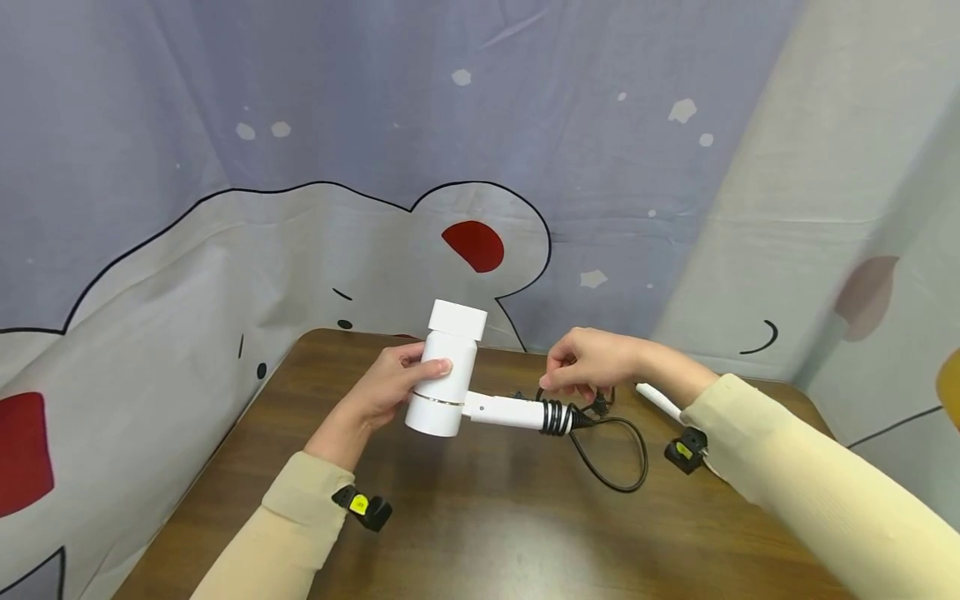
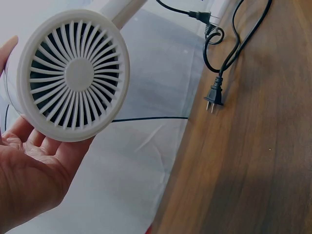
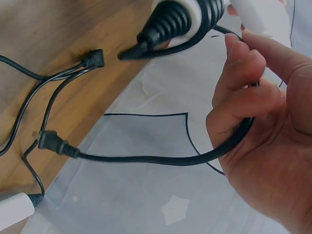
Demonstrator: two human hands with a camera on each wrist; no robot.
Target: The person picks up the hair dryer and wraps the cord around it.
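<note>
Up over the brown wooden table (image 1: pixel 487 508) now, holding the white hair dryer (image 1: pixel 448 371) round its barrel in the left hand (image 1: pixel 384 385), with thumb laid across the near side and fingers wrapped behind. Tilted slightly, with the wide nozzle (image 1: pixel 457 319) toward the patterned curtain (image 1: pixel 525 100) and the round finned grille (image 2: pixel 78 73) at the opposite end, square on to the left wrist camera. Off to the right next, along the handle (image 1: pixel 510 411), jutting sideways from the barrel. Wrapped there, close to the tip, in several snug turns of black cord (image 1: pixel 555 417), then drooping beyond in one wide loop. And across to the right hand (image 1: pixel 596 362), pinching the cord just past the handle's end: a narrow grip, with thumb and fingertips together, with more cord passing down behind the curled fingers. Down that free length to a black plug (image 3: pixel 49 141), dangling below the hand. Over on the table, to a second plug (image 2: pixel 214 94), lying with two prongs bared beside its looped wire. Farther right, to a slim white rod (image 1: pixel 658 402), resting near the far edge, partly hidden by the right forearm.
</note>
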